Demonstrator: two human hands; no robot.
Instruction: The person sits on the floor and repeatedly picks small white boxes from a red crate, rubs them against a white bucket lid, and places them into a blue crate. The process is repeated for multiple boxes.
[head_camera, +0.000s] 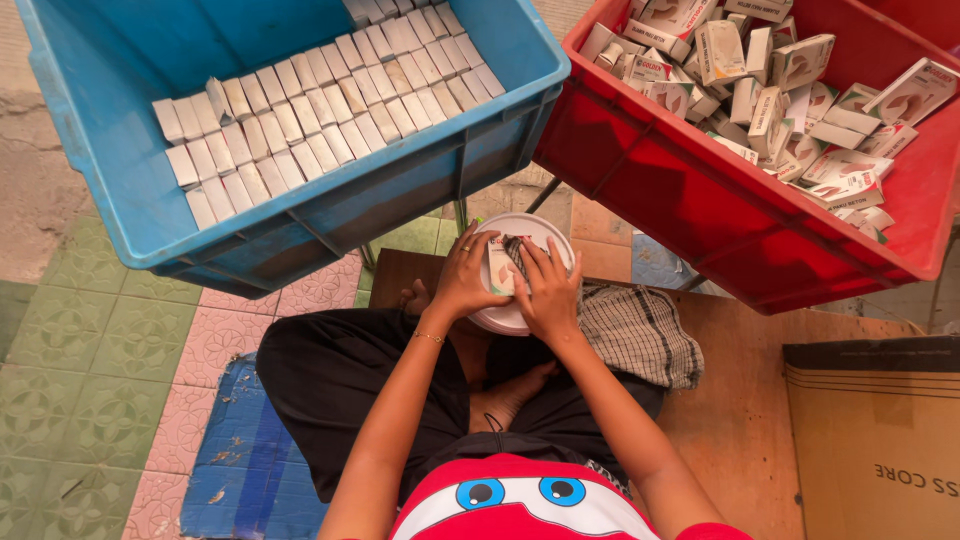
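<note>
Red shirt (520, 500) sits nearest the lens; beyond it both hands meet over a white round tub (530, 232) above the crossed legs. Left hand (462, 282) and right hand (548, 290) have fingers grasping a small carton (497, 268), between blue crate (100, 80) and red crate (660, 190)

Checked cloth (640, 335), brown carton (875, 440) — green and pink floor tiles (90, 360)

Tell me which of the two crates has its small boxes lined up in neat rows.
The blue crate on the left: its small white boxes stand packed in tidy rows, while those in the red crate lie jumbled in a loose heap.
</note>
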